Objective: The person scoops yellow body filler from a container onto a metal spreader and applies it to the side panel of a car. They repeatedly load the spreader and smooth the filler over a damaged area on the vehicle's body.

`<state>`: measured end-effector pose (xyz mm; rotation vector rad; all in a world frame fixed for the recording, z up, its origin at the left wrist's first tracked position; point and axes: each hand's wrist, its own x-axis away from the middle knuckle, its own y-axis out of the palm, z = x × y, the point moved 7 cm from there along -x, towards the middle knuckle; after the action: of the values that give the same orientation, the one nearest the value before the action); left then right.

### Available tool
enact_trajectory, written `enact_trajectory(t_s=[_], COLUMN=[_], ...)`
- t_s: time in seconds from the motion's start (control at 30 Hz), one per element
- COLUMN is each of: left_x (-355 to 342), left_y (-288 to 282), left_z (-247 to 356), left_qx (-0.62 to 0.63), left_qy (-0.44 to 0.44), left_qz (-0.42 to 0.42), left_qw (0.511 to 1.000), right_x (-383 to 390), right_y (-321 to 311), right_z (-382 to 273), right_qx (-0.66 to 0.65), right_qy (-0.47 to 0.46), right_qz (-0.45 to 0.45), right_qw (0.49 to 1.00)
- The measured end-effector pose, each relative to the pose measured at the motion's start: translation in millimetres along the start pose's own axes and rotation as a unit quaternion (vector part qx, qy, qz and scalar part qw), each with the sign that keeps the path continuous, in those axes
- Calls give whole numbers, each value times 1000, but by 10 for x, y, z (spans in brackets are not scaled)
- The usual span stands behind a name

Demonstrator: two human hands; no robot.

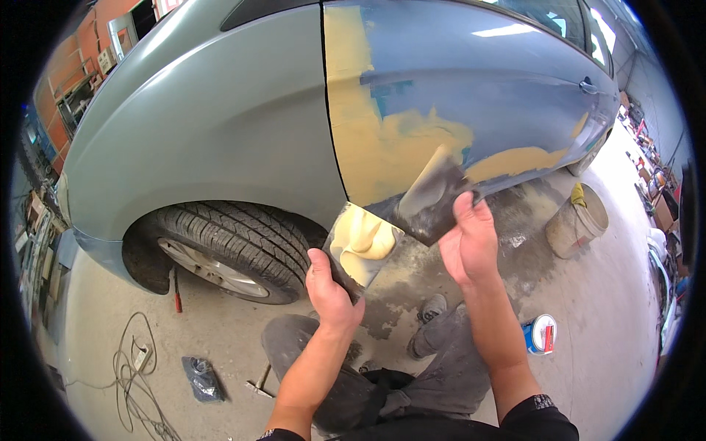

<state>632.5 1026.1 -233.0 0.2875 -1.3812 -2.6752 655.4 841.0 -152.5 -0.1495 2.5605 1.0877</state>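
Observation:
My left hand (334, 300) grips a flat putty spreader (346, 270), its thumb on top. A thick heap of pale yellow body filler (362, 235) lies on that spreader. In my right hand (471, 246) is a second, darker spreader (434, 200), slightly blurred, with a streak of filler along its upper edge. The two spreaders are close together in front of the car door (515, 81). Yellow filler (368, 151) covers the door's front edge and patches of its lower part. The grey-green front fender (220, 110) is to the left of the door gap.
The front tyre (243, 239) stands turned outward at the left. A dirty white bucket (570, 228) and a blue tin (542, 334) are at the right. On the floor lie a coiled cable (132, 367), a black bag (202, 378) and a hammer (259, 382).

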Motion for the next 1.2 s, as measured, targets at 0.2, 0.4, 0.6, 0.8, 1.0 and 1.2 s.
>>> enact_trajectory(t_s=[0.2,0.4,0.6,0.8,1.0,1.2], left_x=[75,20,-30,54,36,-100], left_y=[101,2,-92,7,75,-242], left_z=[-221,-12,159,135,178,570], left_qx=[35,14,-105,-191,-256,-228], left_qy=[-37,-1,76,120,185,202], left_qz=[1,32,70,35,-12,166], left_qw=[999,999,989,974,949,938], right_x=[94,298,432,580,743,432], right_y=[227,144,276,586,565,223], right_z=[37,266,7,176,369,460], right_qx=[-93,343,623,707,700,538], right_qy=[-27,27,-217,-305,-239,-21], right_qz=[-39,-133,-128,-215,-230,-187], right_qw=[994,930,740,601,632,821])
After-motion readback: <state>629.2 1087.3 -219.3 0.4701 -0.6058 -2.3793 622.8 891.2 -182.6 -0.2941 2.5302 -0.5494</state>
